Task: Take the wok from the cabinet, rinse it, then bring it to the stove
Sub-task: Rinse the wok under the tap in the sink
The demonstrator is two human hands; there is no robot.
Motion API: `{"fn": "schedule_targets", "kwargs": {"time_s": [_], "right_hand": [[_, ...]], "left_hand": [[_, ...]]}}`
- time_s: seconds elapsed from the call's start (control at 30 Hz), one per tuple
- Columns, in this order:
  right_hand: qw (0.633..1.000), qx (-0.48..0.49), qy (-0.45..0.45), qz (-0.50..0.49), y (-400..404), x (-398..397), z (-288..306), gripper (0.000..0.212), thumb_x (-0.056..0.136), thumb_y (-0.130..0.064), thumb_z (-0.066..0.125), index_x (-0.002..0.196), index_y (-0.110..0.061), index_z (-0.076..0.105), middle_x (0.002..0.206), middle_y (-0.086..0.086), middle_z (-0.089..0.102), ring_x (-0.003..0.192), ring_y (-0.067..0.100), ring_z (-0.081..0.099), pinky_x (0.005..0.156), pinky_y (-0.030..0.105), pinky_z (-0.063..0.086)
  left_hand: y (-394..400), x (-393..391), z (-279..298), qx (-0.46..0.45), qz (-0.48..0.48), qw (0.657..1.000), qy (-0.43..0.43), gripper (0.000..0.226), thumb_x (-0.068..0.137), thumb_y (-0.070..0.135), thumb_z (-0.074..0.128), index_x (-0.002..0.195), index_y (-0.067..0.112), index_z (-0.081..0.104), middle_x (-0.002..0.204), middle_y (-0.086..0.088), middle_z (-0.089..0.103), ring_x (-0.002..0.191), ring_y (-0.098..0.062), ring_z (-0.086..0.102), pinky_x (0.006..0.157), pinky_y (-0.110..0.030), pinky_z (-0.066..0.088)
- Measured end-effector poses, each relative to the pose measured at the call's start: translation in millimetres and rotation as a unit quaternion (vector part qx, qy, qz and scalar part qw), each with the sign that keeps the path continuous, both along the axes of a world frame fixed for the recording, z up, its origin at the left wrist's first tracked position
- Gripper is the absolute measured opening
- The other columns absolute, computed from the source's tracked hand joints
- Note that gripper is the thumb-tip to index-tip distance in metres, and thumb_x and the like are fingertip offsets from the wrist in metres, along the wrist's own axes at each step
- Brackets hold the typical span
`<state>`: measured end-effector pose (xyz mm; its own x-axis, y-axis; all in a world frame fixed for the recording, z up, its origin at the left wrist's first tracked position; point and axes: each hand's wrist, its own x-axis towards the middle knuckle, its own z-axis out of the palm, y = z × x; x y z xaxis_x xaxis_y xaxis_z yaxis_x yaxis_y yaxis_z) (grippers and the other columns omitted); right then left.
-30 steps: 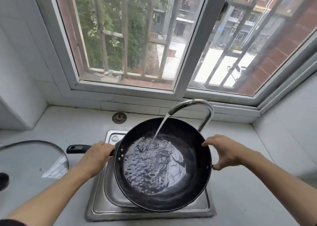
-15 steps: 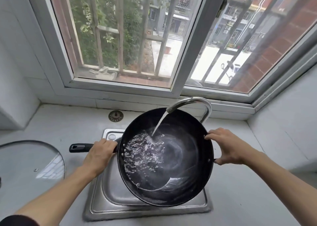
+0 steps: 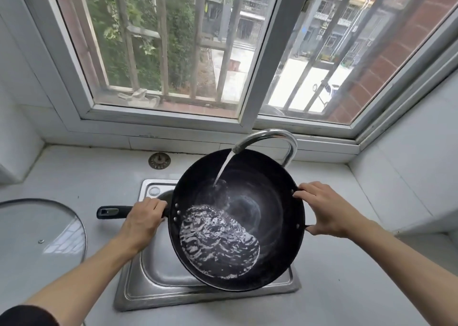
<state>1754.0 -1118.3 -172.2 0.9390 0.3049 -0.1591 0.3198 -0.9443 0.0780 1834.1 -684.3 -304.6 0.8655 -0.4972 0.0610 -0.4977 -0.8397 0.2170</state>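
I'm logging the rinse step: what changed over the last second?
The water pooled in the wok has swirled from the middle to the near left side as the wok tipped that way. The left hand still grips the handle, the right hand the far rim; the tap keeps running.

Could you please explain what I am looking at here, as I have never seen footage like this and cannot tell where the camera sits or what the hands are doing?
The camera sits on a person's head, looking down at their bare hands. The left hand grips the long handle of a black wok; the right hand holds its far rim. The wok hangs tilted over a steel sink while the tap runs water into it. A glass lid lies on the counter.
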Motion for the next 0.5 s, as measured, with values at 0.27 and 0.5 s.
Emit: {"fn": "schedule_targets", "kwargs": {"time_s": [0.27,0.5], "right_hand": [[0.998,0.019,0.055,0.001,1.5,2.0,-34.6,0.077,0.063,-0.053,0.073,0.129,-0.021,0.052,0.127,-0.004,0.054,0.116,0.021,0.048,0.100,0.026,0.036],[0.987,0.064,0.146,-0.006,5.1,3.9,-72.6,0.084,0.063,-0.052,0.074,0.137,-0.023,0.046,0.140,-0.005,0.047,0.129,0.017,0.039,0.107,0.020,0.026]], "left_hand": [[25.8,2.2,5.4,0.045,-0.025,0.999,-0.017,0.021,0.071,0.002,0.075,0.086,0.009,0.062,0.082,-0.008,0.064,0.074,-0.032,0.056,0.061,-0.040,0.049],[52.9,-11.6,2.1,0.085,-0.041,0.996,0.007,0.028,0.066,0.010,0.083,0.085,0.012,0.063,0.078,-0.005,0.063,0.073,-0.030,0.057,0.059,-0.038,0.051]]}}
